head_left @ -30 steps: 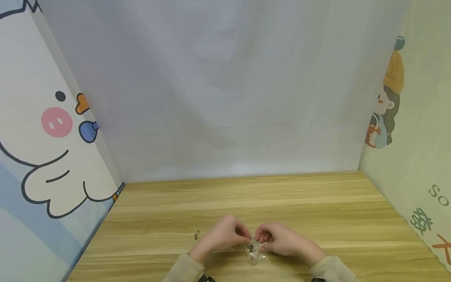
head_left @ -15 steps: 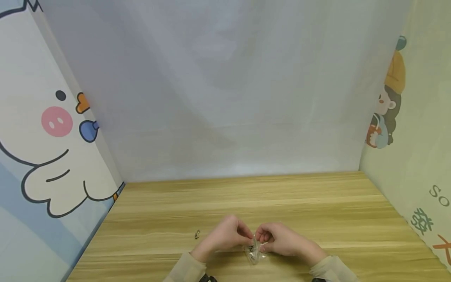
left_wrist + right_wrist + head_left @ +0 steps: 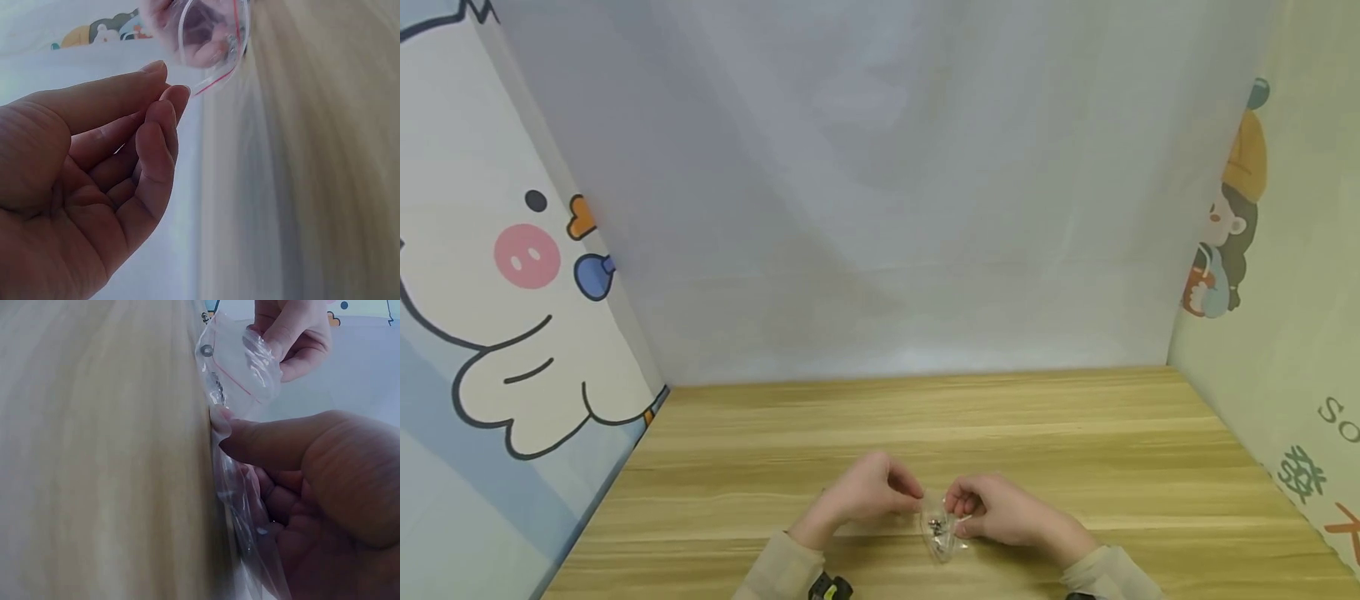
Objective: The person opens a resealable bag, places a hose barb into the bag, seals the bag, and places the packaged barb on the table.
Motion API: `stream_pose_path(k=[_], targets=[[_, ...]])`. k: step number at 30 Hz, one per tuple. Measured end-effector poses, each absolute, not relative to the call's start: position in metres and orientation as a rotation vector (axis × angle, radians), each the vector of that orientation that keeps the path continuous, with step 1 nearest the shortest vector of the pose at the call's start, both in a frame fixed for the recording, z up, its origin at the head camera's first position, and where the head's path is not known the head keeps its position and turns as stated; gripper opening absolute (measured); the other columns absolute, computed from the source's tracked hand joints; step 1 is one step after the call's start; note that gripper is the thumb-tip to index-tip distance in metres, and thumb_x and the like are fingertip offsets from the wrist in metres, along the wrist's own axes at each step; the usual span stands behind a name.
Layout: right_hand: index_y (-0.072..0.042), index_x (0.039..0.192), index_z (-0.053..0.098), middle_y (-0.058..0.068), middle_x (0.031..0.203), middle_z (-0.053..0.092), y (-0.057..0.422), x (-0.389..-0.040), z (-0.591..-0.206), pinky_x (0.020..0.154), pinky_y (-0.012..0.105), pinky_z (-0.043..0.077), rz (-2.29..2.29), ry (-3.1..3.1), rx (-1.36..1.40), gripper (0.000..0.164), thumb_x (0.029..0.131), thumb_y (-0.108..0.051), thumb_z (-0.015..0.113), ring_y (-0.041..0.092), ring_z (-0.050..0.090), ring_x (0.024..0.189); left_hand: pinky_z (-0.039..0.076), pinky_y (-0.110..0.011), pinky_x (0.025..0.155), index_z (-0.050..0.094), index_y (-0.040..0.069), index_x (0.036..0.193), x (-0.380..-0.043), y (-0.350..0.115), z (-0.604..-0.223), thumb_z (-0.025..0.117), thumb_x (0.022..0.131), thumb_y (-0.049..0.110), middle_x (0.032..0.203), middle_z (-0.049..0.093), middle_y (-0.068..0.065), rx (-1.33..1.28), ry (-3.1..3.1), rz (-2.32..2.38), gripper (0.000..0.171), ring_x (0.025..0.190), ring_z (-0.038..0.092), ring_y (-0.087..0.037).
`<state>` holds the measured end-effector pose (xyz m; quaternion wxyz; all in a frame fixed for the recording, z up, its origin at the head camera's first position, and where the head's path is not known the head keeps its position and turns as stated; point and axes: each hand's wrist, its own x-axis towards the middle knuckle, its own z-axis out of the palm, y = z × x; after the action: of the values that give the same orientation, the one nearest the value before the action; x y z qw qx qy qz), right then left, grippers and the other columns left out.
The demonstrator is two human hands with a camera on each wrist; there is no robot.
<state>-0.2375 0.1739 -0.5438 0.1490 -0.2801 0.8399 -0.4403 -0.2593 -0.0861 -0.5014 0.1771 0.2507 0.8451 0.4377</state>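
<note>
A small clear zip bag (image 3: 940,547) with a red line by its mouth sits over the wooden table. Several tiny dark metal parts (image 3: 936,526) lie inside, one of them a ring-shaped piece (image 3: 207,350). My right hand (image 3: 1000,510) pinches the bag's right side between thumb and fingers; loose film (image 3: 247,531) hangs along those fingers. At the left of the bag's mouth is my left hand (image 3: 868,487), fingers loosely bent, thumb and index fingertips close together. Nothing shows between them, though the bag's edge comes very near the fingertips.
The wood-grain table (image 3: 737,450) extends behind and to both sides. A pale cloth backdrop (image 3: 880,208) closes off the back, with printed panels at left and right. A small metal piece (image 3: 204,317) lies beyond the bag in the right wrist view.
My left hand has drawn left, away from over the bag's mouth. Its arm now covers most of the loose metal pieces on the table. My right hand and the bag have stayed put.
</note>
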Motion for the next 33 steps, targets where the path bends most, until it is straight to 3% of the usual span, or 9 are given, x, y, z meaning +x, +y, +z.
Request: stream_pose_path(k=[8,13,20,33], targets=[[-0.013,0.105,0.068,-0.004,0.094,0.062,0.173,-0.237,-0.544,0.080,0.026,0.054,-1.270,2.426,-0.810,0.024,0.090,-0.005,0.085,0.008,0.058,0.088,0.062,-0.034,0.071,0.081,-0.002,0.101,-0.267,-0.127,-0.492,0.084,0.090,0.007,0.090,0.078,-0.003,0.636,2.418,1.284,0.014,0.077,0.072,-0.017],[-0.013,0.106,0.068,-0.005,0.096,0.063,0.173,-0.238,-0.544,0.080,0.026,0.054,-1.262,2.426,-0.809,0.025,0.090,-0.005,0.086,0.008,0.058,0.088,0.058,-0.030,0.065,0.080,-0.003,0.102,-0.270,-0.165,-0.491,0.083,0.092,0.008,0.090,0.077,-0.003,0.611,2.475,1.277,0.016,0.075,0.069,-0.013],[-0.013,0.105,0.069,-0.005,0.095,0.063,0.175,-0.237,-0.544,0.080,0.026,0.053,-1.273,2.420,-0.818,0.024,0.090,-0.006,0.086,0.007,0.058,0.088,0.056,-0.026,0.075,0.078,-0.004,0.108,-0.276,-0.210,-0.496,0.084,0.091,0.007,0.096,0.077,-0.004,0.624,2.541,1.244,0.021,0.085,0.069,-0.015],[-0.013,0.105,0.069,-0.003,0.094,0.062,0.174,-0.237,-0.544,0.078,0.026,0.054,-1.279,2.409,-0.808,0.024,0.090,-0.006,0.086,0.008,0.058,0.087,0.057,-0.028,0.075,0.077,-0.003,0.104,-0.279,-0.229,-0.500,0.084,0.085,-0.001,0.091,0.075,-0.003,0.601,2.565,1.161,0.020,0.083,0.067,-0.018]])
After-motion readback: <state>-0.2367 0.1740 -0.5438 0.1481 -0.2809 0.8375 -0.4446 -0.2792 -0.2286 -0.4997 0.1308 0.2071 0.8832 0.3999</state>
